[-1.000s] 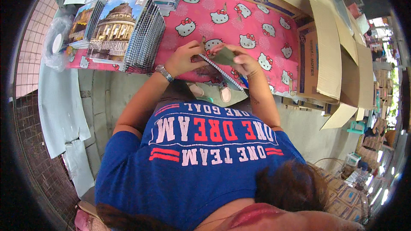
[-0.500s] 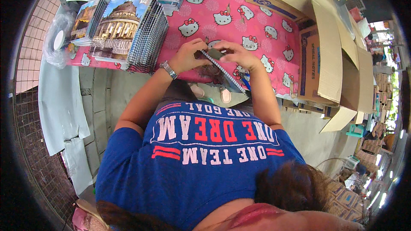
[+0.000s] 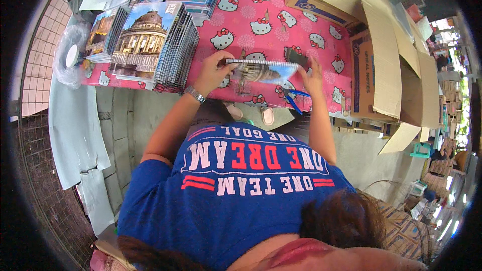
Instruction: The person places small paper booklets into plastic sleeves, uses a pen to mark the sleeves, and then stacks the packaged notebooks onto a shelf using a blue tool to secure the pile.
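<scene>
A spiral notebook (image 3: 263, 73) is held nearly on edge over the table, its wire coil running along the top and a picture of a domed building on its cover. My left hand (image 3: 215, 70) pinches its left end by the coil. My right hand (image 3: 313, 76) is at the other end, its thumb and fingers closed about the corner. Beside those fingers is a small dark green piece (image 3: 297, 57); whether the right hand touches it is unclear. Blue-handled pliers (image 3: 293, 99) lie near the table's front edge, below the right hand.
A pink patterned cloth (image 3: 246, 12) covers the table. Stacks of spiral notebooks (image 3: 143, 40) stand at the left, with a roll in clear plastic (image 3: 71, 56) beside them. Open cardboard boxes (image 3: 376, 70) line the right side.
The notebook has swung from a steep slant to nearly level. My hands have moved apart to its two ends, and the dark green piece has shifted right. The pliers show more fully.
</scene>
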`<state>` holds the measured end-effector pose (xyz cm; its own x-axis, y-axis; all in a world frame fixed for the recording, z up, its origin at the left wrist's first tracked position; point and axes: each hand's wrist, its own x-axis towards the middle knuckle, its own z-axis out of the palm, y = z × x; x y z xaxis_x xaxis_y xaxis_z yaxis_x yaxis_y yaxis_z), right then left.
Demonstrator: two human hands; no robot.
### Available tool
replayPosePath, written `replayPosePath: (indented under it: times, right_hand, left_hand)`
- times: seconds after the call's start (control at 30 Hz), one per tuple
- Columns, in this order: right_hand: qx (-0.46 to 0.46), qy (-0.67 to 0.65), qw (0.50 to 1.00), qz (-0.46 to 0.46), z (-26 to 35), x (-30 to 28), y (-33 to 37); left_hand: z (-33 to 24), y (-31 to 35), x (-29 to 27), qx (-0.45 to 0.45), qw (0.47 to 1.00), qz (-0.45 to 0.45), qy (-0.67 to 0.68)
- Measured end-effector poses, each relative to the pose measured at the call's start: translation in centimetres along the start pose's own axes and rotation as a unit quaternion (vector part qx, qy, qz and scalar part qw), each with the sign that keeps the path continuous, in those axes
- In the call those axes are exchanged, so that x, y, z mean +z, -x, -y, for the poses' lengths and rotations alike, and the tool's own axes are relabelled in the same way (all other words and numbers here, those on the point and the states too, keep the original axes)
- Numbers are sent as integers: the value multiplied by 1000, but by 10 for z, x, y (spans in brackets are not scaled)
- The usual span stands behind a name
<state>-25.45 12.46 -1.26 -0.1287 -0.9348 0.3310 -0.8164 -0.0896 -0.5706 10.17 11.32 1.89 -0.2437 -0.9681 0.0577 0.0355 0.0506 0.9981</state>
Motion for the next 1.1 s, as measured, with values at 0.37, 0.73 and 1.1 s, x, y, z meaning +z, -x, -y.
replayPosePath:
  times: [0.37,0.73,1.1]
  right_hand:
    - [-217,27,975,43,179,0,7]
    - [-253,30,956,146,182,18,-9]
    - [-299,95,948,51,169,15,2]
  left_hand:
    - [3,13,9,45,995,-53,-69]
    - [17,18,16,69,992,-62,-85]
    - [3,23,30,67,995,-77,-10]
